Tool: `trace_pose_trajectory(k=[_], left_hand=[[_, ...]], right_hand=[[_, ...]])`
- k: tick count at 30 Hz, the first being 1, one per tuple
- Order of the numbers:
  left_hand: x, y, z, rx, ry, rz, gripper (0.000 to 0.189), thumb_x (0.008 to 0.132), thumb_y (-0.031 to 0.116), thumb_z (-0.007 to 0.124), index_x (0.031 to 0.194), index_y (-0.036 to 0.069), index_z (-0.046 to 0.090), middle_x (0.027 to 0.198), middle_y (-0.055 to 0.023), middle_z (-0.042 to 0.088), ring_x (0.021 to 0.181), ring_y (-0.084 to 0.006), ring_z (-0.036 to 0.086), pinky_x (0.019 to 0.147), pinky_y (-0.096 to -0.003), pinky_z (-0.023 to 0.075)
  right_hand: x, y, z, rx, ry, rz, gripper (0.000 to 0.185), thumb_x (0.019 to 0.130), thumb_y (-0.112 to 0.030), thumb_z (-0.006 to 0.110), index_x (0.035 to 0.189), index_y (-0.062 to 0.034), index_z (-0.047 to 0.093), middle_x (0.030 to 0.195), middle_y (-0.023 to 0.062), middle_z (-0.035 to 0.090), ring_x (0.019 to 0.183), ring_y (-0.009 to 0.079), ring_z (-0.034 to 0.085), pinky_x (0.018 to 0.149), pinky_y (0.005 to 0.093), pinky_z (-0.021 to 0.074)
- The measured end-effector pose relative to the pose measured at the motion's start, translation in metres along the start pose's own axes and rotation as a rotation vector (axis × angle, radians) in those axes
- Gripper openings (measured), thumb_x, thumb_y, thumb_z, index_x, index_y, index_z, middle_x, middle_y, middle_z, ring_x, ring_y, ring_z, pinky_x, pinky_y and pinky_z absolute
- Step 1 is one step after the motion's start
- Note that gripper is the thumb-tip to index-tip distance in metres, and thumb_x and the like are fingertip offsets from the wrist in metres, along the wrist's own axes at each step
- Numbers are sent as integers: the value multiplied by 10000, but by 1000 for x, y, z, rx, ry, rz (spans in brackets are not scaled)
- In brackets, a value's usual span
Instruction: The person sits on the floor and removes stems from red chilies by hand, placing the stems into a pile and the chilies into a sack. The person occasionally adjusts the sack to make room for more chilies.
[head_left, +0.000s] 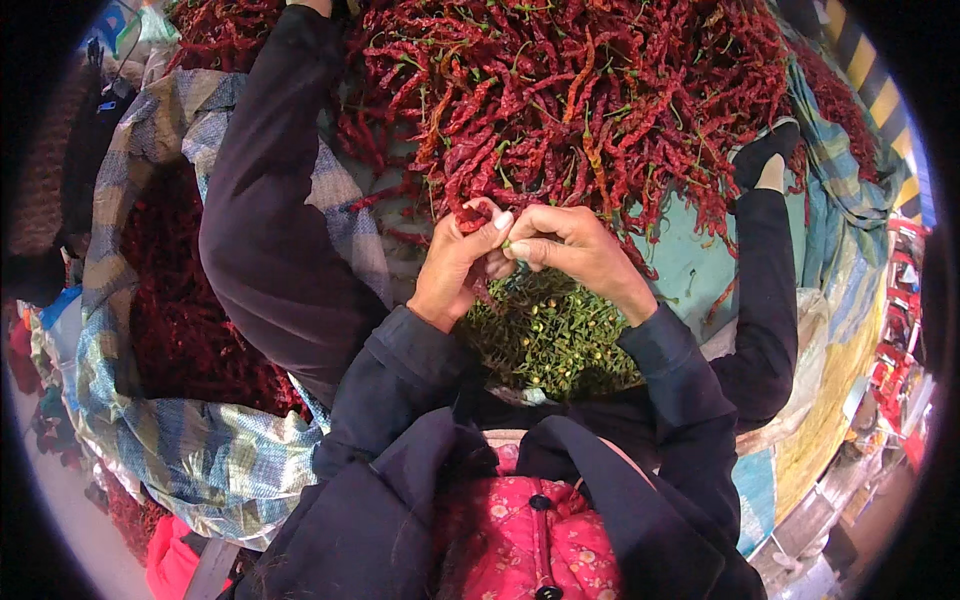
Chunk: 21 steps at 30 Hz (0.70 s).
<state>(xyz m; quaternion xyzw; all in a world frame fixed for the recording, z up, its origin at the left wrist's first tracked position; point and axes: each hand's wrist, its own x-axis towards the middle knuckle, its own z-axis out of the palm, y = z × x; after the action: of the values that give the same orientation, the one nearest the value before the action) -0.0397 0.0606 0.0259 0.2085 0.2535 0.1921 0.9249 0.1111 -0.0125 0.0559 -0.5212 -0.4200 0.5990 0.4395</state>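
Observation:
A large heap of dried red chili peppers fills the upper middle, with green stems among them. Below its near edge my two hands meet. My left hand is closed around one or more red chilies. The thumb and forefinger of my right hand pinch a small green stem at my left fingertips. Directly under both hands lies a pile of green chili stems, between my legs.
A blue-and-white checked woven sack, its mouth wide, holds red chilies at left. My legs flank the heap. Green sheeting lies under the chilies at right. A yellow-and-black striped barrier stands at upper right.

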Motion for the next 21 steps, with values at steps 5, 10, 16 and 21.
trace_pose_trajectory(k=[5,10,16,21], left_hand=[[1,-8,-2,-171,43,-55,157,891,185,524,790,71,485,613,26,425,501,-68,378,450,-217,322],[2,-6,-7,-230,66,32,210,898,223,516,767,67,465,630,17,377,560,-83,364,507,-233,327],[3,-14,-11,-33,262,76,229,893,268,529,747,91,522,672,34,475,597,-58,423,522,-227,329],[0,-11,-4,103,327,157,146,889,230,538,806,112,560,730,51,531,637,-37,463,535,-213,359]], right_hand=[[-1,-20,3,267,-127,16,141,852,-127,561,861,14,575,822,23,602,746,77,539,661,223,420],[-4,-16,-25,-233,-338,-130,176,815,-175,586,867,-36,681,841,55,631,790,167,566,723,272,435],[15,-5,14,-770,287,-113,177,743,-190,639,766,-43,542,641,66,561,602,215,544,541,327,432],[28,8,31,-1020,450,-326,173,729,-148,597,678,-41,470,599,117,535,595,306,554,526,399,440]])
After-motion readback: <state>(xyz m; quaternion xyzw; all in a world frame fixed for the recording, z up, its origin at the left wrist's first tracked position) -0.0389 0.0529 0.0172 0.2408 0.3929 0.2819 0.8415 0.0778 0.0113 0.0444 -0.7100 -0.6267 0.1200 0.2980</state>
